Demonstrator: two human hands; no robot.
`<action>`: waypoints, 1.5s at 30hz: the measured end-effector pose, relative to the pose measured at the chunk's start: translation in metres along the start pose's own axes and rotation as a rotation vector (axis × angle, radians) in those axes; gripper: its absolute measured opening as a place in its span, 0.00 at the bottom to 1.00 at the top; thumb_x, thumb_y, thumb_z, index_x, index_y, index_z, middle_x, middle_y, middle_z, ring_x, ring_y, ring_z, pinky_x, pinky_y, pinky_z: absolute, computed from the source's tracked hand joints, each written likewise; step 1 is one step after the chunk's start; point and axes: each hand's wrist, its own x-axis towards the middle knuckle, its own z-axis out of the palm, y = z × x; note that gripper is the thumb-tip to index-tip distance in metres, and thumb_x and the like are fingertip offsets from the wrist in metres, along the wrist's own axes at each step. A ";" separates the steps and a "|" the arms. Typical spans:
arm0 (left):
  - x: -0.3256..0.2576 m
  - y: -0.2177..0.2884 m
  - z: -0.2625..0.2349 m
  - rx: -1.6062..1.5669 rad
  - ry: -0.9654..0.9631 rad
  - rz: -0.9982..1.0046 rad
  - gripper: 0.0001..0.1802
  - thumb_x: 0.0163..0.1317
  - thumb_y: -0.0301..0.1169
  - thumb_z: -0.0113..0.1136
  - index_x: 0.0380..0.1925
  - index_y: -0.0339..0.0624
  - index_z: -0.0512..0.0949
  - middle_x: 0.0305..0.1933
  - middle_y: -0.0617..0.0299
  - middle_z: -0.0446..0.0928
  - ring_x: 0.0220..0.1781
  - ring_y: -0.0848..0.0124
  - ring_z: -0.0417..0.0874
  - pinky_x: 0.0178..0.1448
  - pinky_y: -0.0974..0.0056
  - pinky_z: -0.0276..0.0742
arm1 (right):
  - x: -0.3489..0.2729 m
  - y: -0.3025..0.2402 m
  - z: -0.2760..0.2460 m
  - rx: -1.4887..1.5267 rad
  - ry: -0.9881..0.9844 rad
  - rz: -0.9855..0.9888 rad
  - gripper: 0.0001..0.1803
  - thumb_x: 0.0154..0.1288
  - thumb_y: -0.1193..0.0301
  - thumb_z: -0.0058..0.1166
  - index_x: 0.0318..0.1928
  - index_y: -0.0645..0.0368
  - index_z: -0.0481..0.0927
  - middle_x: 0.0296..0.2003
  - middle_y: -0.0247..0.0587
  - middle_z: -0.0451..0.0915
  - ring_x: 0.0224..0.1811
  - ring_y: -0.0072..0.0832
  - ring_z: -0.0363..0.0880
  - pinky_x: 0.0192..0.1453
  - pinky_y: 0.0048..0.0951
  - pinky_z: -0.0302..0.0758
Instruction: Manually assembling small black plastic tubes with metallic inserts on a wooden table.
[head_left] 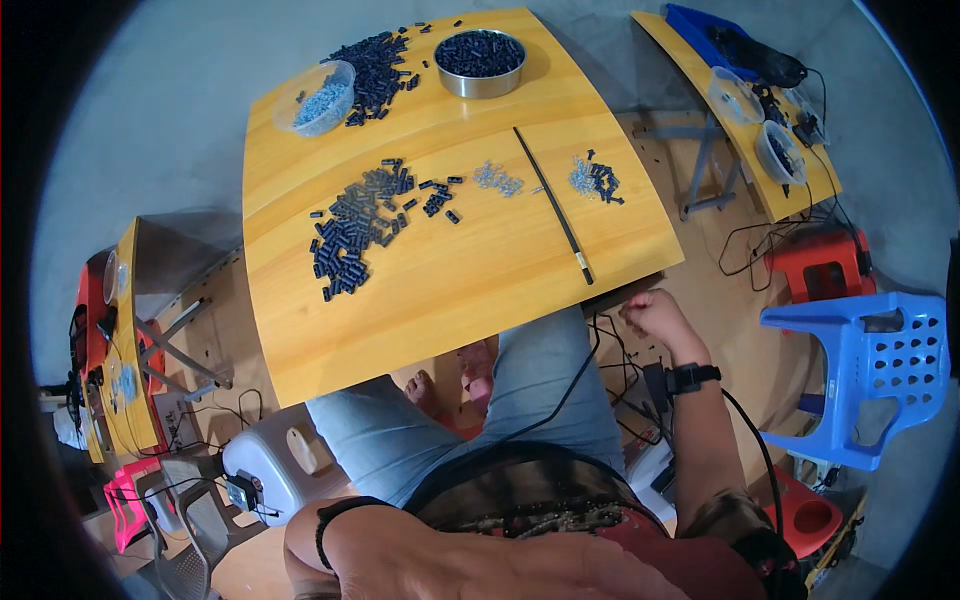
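We see the right hand at centre right of the frame, curled closed just off the tabletop edge — whether it pinches anything, we cannot tell. The left hand is out of view; only a bent arm shows at the bottom. Nearest lies the thin black rod, beside loose dark pieces. A careless sweep could knock it off — it reaches almost to the edge.

You're in light blue jeans and a dark patterned top with a red part at the bottom edge. Black watch on your right wrist, thin black band on the left one, bare feet, short sleeves.
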 end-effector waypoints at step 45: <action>-0.034 0.043 -0.235 0.912 0.552 -0.775 0.09 0.64 0.26 0.54 0.43 0.38 0.75 0.46 0.61 0.78 0.47 0.73 0.78 0.52 0.67 0.75 | 0.007 -0.180 0.077 -0.477 0.473 -0.927 0.02 0.50 0.76 0.56 0.24 0.62 0.78 0.26 0.44 0.74 0.34 0.41 0.75 0.37 0.37 0.74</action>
